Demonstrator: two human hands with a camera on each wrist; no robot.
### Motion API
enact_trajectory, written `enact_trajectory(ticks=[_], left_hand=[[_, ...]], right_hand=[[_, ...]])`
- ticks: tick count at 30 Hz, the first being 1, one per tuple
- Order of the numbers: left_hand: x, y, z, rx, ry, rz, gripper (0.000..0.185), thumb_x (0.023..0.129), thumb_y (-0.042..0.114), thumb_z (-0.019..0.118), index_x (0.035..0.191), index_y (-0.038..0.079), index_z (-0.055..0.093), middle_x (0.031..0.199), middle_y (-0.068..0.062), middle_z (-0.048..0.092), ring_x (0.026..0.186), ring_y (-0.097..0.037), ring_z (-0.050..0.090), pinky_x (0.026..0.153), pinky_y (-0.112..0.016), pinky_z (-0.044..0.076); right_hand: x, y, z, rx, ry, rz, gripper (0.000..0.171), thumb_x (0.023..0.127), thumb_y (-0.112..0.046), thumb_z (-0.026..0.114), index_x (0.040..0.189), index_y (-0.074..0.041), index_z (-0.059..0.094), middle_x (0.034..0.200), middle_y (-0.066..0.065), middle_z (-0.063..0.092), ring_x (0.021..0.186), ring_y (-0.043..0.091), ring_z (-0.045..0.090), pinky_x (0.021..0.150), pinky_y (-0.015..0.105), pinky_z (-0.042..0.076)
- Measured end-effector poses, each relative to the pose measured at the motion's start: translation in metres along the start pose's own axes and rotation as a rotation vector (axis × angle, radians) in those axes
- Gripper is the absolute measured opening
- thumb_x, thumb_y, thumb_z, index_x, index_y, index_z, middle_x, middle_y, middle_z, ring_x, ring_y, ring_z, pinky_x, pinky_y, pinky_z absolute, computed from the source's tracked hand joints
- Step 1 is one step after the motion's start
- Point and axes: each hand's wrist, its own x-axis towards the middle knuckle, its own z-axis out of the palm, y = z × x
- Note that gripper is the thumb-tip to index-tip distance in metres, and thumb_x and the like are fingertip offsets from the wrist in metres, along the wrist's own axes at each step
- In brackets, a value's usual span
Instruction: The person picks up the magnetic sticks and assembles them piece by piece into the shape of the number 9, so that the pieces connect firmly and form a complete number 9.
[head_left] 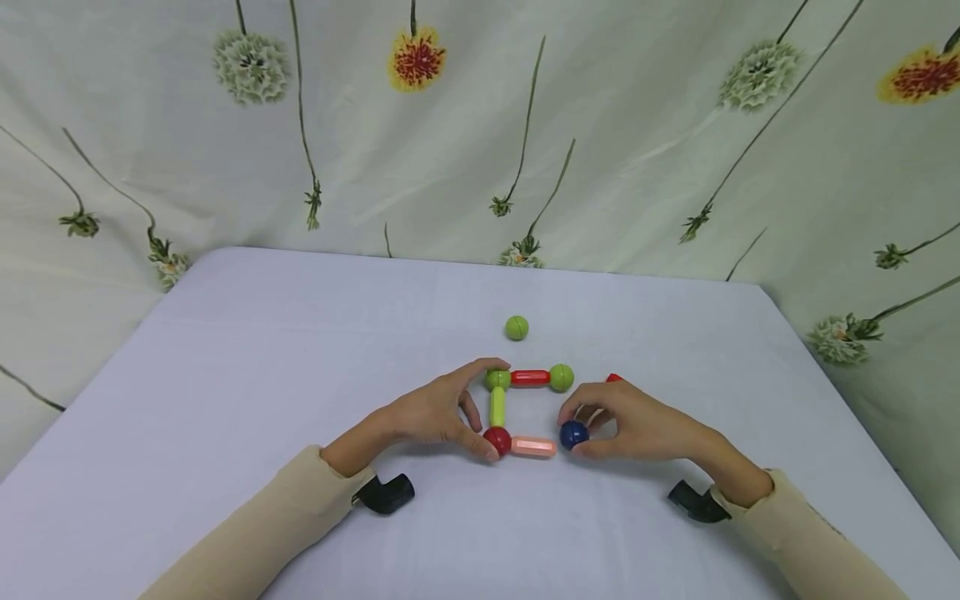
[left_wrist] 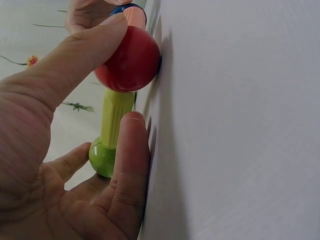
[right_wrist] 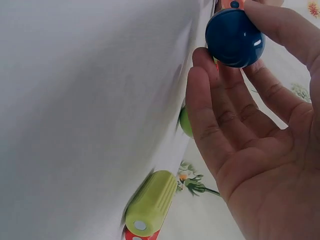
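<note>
Soft, even light — faint shadows, dimmer wrist views, blue ball (right_wrist: 233,40) glinting

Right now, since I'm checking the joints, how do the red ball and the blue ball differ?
The red ball touches the yellow-green rod and the pink rod; the blue ball is apart from both rods. The left hand has its thumb on the red ball; the right hand pinches the blue ball. Both balls are glossy and look similar in size.

Head view: high, set back, facing forward and down over table (head_left: 300,333). Left wrist view: close, low, sideways, along left hand (head_left: 435,410) to red ball (left_wrist: 131,62). Right wrist view: close, low, sideways; shares blue ball (right_wrist: 235,39) with head view.
</note>
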Motion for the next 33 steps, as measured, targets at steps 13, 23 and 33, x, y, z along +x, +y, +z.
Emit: enact_trajectory(ticks=[13, 23, 33], left_hand=[[0.0006, -0.0011, 0.0008, 0.005, 0.004, 0.001, 0.103, 0.059, 0.036, 0.088, 0.142, 0.036, 0.028, 0.083, -0.005, 0.065, 0.084, -0.018, 0.059, 0.067, -0.032, 0.044], [0.0002, 0.0005, 0.0007, 0.014, 0.011, 0.000, 0.103, 0.058, 0.036, 0.089, 0.142, 0.037, 0.028, 0.082, -0.005, 0.065, 0.084, -0.018, 0.059, 0.068, -0.032, 0.043], [0.0003, 0.0004, 0.0020, -0.001, 0.016, 0.003, 0.102, 0.060, 0.036, 0.088, 0.142, 0.036, 0.029, 0.082, -0.006, 0.065, 0.082, -0.019, 0.059, 0.066, -0.032, 0.044]], right_hand=[[0.0011, -0.0021, 0.0013, -0.045, -0.005, 0.017, 0.032, 0.081, -0.030, 0.074, 0.109, -0.022, 0.061, 0.101, -0.011, 0.063, 0.093, 0.009, 0.061, 0.083, 0.029, 0.052], [0.0000, -0.0018, 0.0023, -0.046, -0.013, 0.029, 0.032, 0.080, -0.033, 0.073, 0.108, -0.025, 0.060, 0.101, -0.013, 0.063, 0.095, 0.008, 0.061, 0.084, 0.029, 0.052], [0.0009, -0.0021, 0.0048, -0.052, -0.020, 0.041, 0.030, 0.080, -0.034, 0.074, 0.106, -0.028, 0.061, 0.098, -0.013, 0.063, 0.093, 0.008, 0.060, 0.084, 0.028, 0.051]])
